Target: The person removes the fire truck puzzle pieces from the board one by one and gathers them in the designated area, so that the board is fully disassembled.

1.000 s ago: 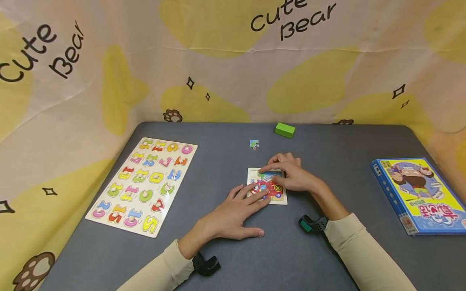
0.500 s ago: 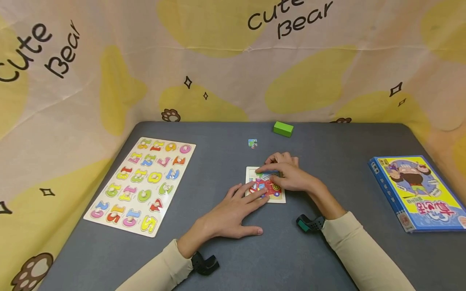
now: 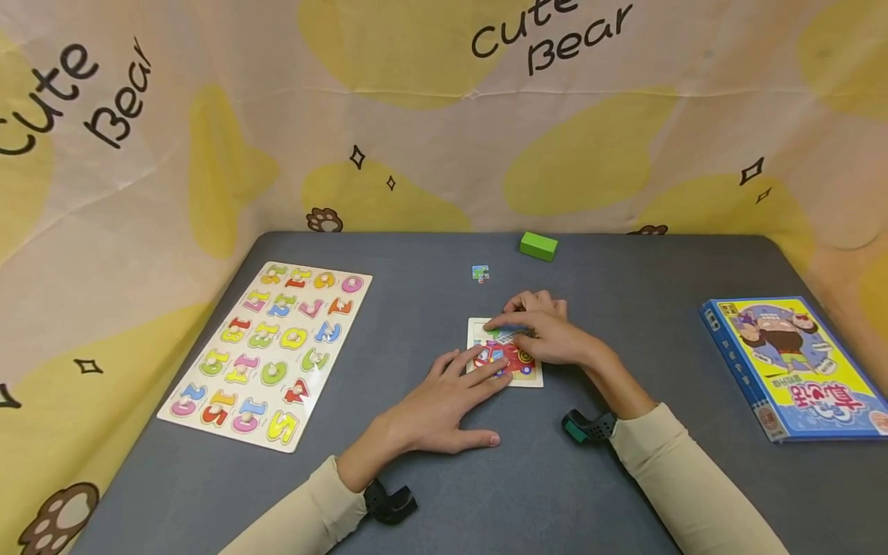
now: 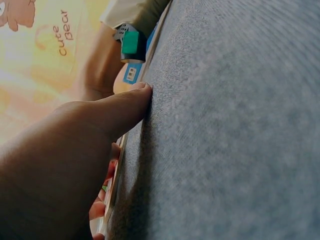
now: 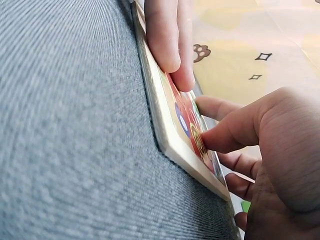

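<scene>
A small framed jigsaw puzzle (image 3: 530, 382) with a red vehicle picture lies flat on the table. My left hand (image 3: 442, 412) is spread, its fingertips resting on the puzzle's near left part and its thumb (image 4: 137, 95) on the table. From the far right, my right hand (image 3: 558, 338) touches the puzzle, thumb and index finger set apart on the picture. In the right wrist view the thumb (image 5: 220, 137) presses near the yellow wheel, while the other fingers bend behind the far edge. A loose jigsaw piece (image 3: 480, 274) lies beyond the puzzle.
A pale board with colourful knobbed numbers (image 3: 267, 354) lies on the left. The blue and yellow box (image 3: 798, 370) is at the right. Near the back edge sits a green block (image 3: 538, 246), before a printed cloth (image 3: 416, 123). Each wrist wears a dark strap (image 3: 590, 426).
Both hands stay on the puzzle, with the right index fingertip barely shifting. The whole head view drifts slightly left and up; the objects keep their places on the table.
</scene>
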The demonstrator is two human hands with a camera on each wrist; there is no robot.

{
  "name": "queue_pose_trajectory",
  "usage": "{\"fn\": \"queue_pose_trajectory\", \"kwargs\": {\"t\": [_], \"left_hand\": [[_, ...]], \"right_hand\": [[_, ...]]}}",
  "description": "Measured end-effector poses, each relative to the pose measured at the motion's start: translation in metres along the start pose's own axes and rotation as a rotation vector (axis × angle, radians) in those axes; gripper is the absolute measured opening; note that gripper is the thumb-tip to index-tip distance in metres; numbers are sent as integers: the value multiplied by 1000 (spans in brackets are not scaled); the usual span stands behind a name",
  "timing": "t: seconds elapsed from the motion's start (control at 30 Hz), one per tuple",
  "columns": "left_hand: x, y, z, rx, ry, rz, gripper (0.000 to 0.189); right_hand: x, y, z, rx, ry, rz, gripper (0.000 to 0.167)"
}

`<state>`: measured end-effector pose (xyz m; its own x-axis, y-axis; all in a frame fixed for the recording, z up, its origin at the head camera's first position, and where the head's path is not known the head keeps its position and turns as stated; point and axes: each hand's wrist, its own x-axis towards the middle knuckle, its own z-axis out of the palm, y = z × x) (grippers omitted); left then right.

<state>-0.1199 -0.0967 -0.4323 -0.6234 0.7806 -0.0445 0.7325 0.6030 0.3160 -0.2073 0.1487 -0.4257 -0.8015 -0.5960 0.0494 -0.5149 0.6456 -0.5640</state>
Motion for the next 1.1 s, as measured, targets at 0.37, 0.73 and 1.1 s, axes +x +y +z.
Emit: {"fn": "queue_pose_trajectory", "kwargs": {"t": [0.37, 0.73, 1.1], "left_hand": [[0, 1, -1, 21, -10, -22, 82], [0, 0, -1, 16, -21, -38, 83], [0, 1, -1, -1, -21, -49, 83]], "right_hand": [[1, 0, -1, 13, -1, 6, 48], [0, 1, 0, 37, -2, 8, 48], [1, 3, 0, 40, -8, 17, 49]]}}
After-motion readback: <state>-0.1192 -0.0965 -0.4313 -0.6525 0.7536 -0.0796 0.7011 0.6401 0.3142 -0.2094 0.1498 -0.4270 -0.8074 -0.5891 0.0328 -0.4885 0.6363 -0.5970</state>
